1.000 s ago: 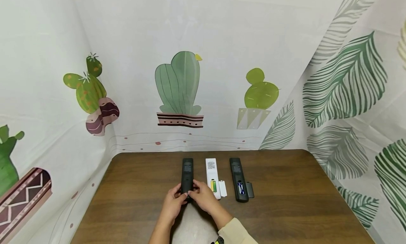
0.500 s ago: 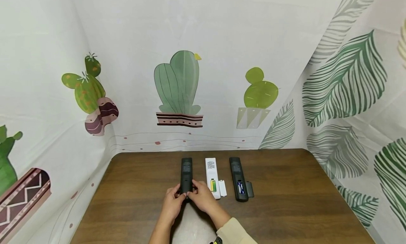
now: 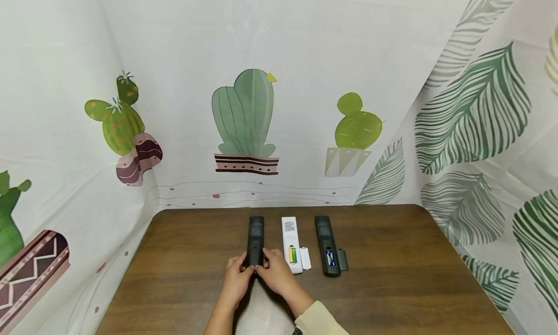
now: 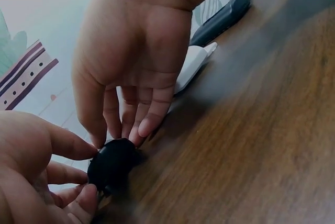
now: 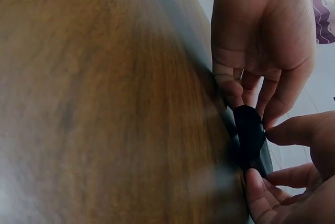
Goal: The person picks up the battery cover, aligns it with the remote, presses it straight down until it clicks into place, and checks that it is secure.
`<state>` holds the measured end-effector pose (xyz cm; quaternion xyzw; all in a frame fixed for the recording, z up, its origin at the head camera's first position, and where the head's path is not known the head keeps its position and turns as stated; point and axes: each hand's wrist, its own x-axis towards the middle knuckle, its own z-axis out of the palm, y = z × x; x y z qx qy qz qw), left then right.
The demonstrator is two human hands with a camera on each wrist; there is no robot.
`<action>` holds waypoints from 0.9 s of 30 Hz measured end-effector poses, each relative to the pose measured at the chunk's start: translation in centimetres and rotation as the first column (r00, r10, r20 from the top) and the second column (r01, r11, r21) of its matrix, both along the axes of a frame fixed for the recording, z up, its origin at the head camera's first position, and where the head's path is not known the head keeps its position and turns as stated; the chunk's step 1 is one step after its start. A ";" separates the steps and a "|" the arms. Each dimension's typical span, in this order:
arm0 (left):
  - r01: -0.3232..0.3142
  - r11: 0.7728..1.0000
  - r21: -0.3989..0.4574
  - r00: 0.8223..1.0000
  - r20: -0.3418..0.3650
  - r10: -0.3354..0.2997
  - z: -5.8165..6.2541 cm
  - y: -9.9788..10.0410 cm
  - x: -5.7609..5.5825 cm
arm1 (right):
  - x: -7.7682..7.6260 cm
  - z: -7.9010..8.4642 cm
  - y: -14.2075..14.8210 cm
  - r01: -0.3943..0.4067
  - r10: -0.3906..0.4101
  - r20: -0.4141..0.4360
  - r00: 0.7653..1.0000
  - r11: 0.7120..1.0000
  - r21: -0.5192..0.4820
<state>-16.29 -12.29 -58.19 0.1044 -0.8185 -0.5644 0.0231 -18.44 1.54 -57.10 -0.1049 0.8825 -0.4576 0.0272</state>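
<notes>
A black remote control [image 3: 255, 236] lies back side up at the table's far half, its near end between the two hands. The left hand [image 3: 234, 281] holds its left edge, thumb on top at the near end. From the other side the right hand [image 3: 279, 276] grips the right edge, its thumb close beside the left thumb. Both wrist views show the remote's dark rounded end [image 4: 112, 164] pinched between fingers of both hands; those fingers hide its lower part in the head view.
To the right lies a white remote [image 3: 289, 236] with batteries [image 3: 293, 254] showing and its white cover [image 3: 306, 259] alongside. Beyond it is another black remote [image 3: 324, 233], with blue batteries [image 3: 331, 257] and a dark cover [image 3: 343, 260]. A printed cloth backdrop [image 3: 301, 131] borders the table [image 3: 392, 286].
The right thumb has slid slightly toward the remote's near end, closer to the left thumb. Both hands keep their hold; the other remotes stay in place.
</notes>
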 end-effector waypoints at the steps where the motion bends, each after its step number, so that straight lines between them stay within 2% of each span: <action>1: 0.001 1.000 0.003 1.000 0.000 -0.001 0.0 0.0 0.0 | 0.0 0.0 0.0 -0.001 0.001 -0.001 1.000 1.000 0.009; 12: -0.011 1.000 0.023 1.000 0.009 0.011 -0.1 0.0 0.0 | 0.3 0.0 0.0 -0.013 0.014 -0.019 1.000 0.998 0.068; 27: -0.053 0.996 0.066 0.999 0.000 0.054 -0.2 0.1 0.0 | 0.4 -0.3 -0.1 -0.018 0.019 -0.021 1.000 0.999 0.035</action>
